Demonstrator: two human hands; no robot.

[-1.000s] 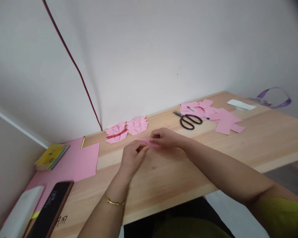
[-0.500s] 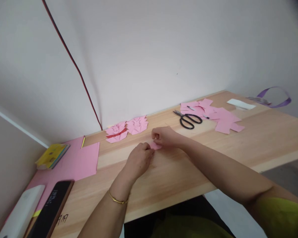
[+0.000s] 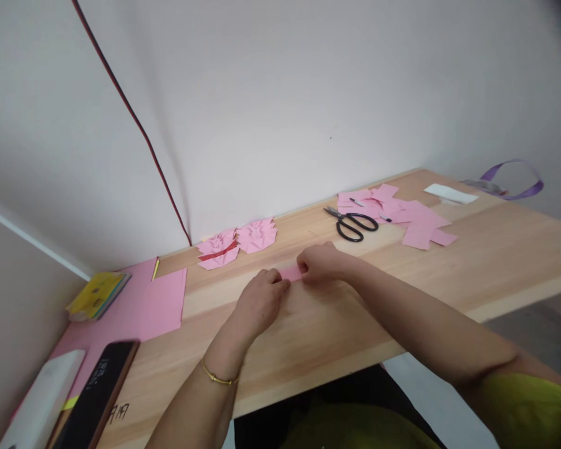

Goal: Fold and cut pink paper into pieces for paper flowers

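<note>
Your two bare hands meet near the middle of a pale wooden desk [image 3: 336,337], low over its surface. Between them, a small piece of pink paper [image 3: 290,273] shows as a short strip. Your left hand [image 3: 262,302] has its grip closed on the strip's left end; your right hand [image 3: 322,262], fingers curled, has its grip closed on the right end. Your thumbs are mostly hidden.

Beyond your left hand, near the wall, lie two pleated pink pieces [image 3: 257,236], a red strip [image 3: 219,251] across the left one. Beyond your right hand rest black-handled scissors [image 3: 340,217], and just past them a spread of pink scraps [image 3: 421,221]. Well to your left, a yellow packet [image 3: 93,296] sits on large pink sheets [image 3: 161,305], with a long black box [image 3: 98,393] nearer you.
</note>
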